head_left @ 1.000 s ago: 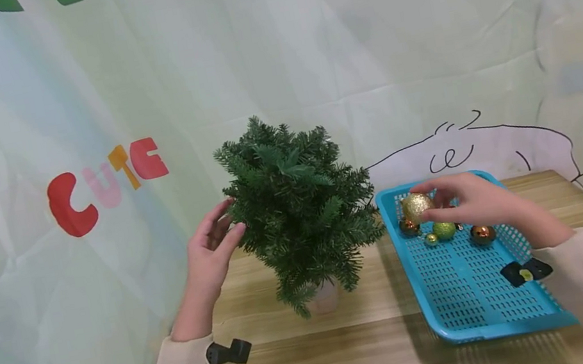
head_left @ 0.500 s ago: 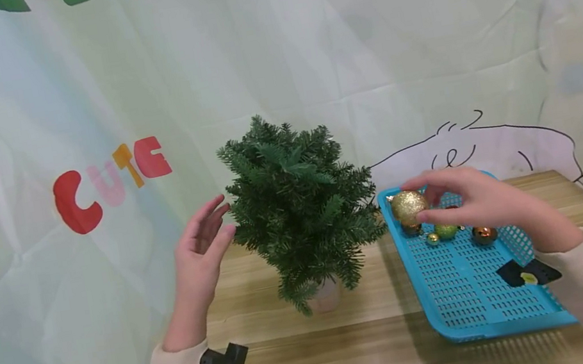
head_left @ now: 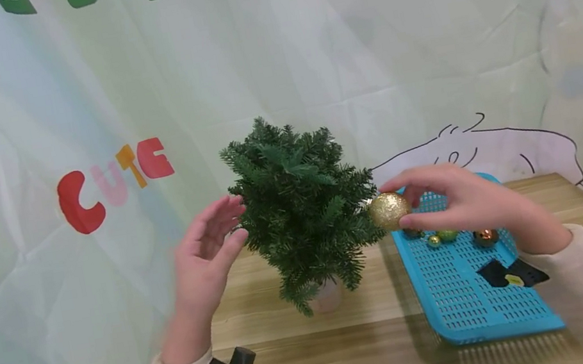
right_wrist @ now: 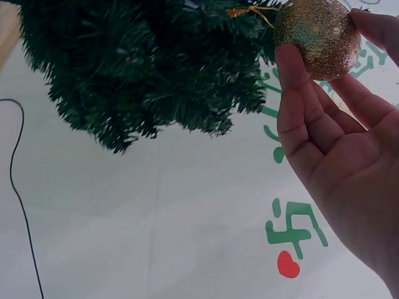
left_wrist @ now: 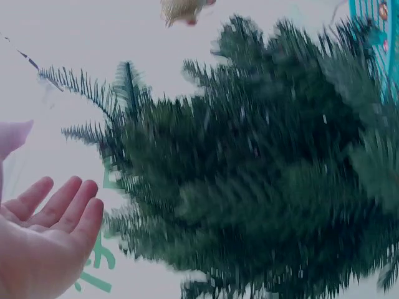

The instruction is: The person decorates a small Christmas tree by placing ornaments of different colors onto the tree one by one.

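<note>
A small green artificial Christmas tree (head_left: 301, 206) in a pale pot (head_left: 326, 296) stands on the wooden table. My right hand (head_left: 454, 195) pinches a gold glitter bauble (head_left: 388, 212) between thumb and fingertips, right at the tree's right-hand branches. In the right wrist view a gold hanging loop (right_wrist: 252, 10) sticks out from the bauble toward the needles. On the tree's other side my left hand (head_left: 211, 255) is raised with fingers apart and nothing in them, fingertips close to the branches. The left wrist view shows its palm and relaxed fingers (left_wrist: 75, 208) beside the foliage.
A blue perforated basket (head_left: 468, 287) sits right of the tree, beneath my right forearm. Inside lie a copper bauble (head_left: 485, 237), a green bauble (head_left: 447, 236) and a tiny gold ball (head_left: 433, 241). A printed fabric curtain (head_left: 268, 49) hangs behind and along the left.
My right hand has carried the gold bauble left, from over the basket to the tree's right side. The left hand drew back slightly, then returned toward the branches.
</note>
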`<state>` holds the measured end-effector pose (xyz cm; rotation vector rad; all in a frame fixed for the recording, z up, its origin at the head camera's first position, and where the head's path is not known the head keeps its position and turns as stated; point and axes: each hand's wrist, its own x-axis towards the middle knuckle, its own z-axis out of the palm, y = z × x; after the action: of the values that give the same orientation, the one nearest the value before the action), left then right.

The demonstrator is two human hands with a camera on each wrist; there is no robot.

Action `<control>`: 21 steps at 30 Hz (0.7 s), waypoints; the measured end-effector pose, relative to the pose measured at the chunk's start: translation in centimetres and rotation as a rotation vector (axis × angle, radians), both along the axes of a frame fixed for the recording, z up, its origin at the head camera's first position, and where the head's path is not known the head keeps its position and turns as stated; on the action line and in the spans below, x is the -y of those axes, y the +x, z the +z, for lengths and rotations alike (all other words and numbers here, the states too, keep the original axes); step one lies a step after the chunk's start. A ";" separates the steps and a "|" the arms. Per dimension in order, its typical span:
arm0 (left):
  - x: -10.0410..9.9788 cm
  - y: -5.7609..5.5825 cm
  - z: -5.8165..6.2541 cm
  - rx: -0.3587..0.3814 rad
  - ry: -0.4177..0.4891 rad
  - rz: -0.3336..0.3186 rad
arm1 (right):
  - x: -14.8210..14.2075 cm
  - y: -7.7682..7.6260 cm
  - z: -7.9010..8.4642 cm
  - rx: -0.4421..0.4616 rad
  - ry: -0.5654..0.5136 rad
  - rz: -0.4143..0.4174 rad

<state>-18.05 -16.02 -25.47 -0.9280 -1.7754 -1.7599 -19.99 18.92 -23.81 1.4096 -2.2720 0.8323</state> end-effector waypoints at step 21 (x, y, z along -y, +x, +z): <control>-6.8 1.3 -0.9 0.176 -0.178 -0.226 | 3.6 1.1 2.0 0.020 -0.170 0.225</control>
<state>-16.71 -9.22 -26.42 -1.1140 -2.0337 -1.8962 -18.85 15.36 -21.85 1.6021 -2.0262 1.0843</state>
